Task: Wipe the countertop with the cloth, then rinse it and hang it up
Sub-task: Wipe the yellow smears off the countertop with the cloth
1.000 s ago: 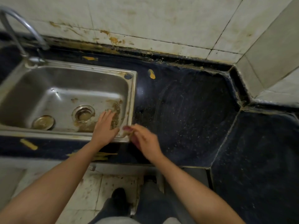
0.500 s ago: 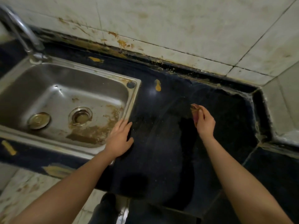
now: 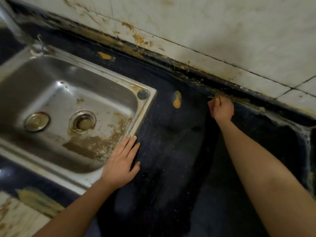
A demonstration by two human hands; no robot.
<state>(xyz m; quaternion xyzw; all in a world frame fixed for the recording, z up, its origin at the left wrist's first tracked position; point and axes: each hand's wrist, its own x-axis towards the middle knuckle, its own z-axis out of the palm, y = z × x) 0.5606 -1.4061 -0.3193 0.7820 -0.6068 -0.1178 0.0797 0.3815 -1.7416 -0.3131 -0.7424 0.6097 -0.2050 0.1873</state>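
Reddish cloth (image 3: 210,108), mostly hidden, seemingly bunched in fisted right hand (image 3: 221,108) at one o'clock, left hand (image 3: 122,161) flat on dark countertop (image 3: 171,144), stained sink (image 3: 94,86) at nine o'clock, grimy wall tiles (image 3: 205,23) behind

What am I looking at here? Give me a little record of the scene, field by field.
place: dark countertop beside a steel sink, tiled wall behind
left hand: flat on the countertop, by the sink's right rim
right hand: curled round a cloth that barely shows, at the countertop's back edge
dirt: yellow blob on the countertop; brown grime in the sink
tap: top left, blurred
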